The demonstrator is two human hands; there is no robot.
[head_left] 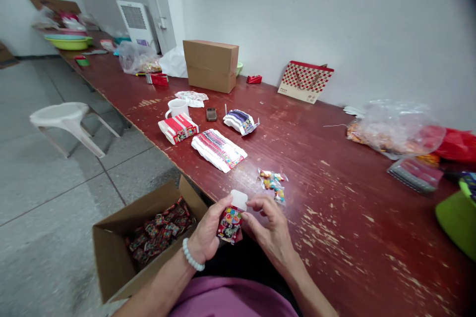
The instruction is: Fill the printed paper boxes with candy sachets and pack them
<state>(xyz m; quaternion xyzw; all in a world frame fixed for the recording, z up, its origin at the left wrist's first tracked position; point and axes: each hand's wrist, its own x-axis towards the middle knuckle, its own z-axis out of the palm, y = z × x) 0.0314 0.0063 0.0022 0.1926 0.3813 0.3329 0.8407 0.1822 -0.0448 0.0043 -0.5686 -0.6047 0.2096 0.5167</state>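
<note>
A small colourful packet (230, 223) with a white top flap sits between both my hands, just off the near edge of the red wooden table (334, 198). My left hand (210, 230), with a white bead bracelet on the wrist, is closed round the packet's lower part. My right hand (266, 223) pinches the white flap with its fingertips. Just beyond my right hand lies a small clear bag of sweets (273, 183) on the table. An open cardboard box (143, 240) full of similar packets stands on the floor to my left.
Stacks of packets (218, 149) (178, 128) (241, 121), a white mug (177, 107), a closed carton (210, 65) and a chequered paper bag (305, 81) lie further back. Plastic bags (394, 129) and a green tub (457, 220) are at the right. A white stool (65, 119) stands on the floor.
</note>
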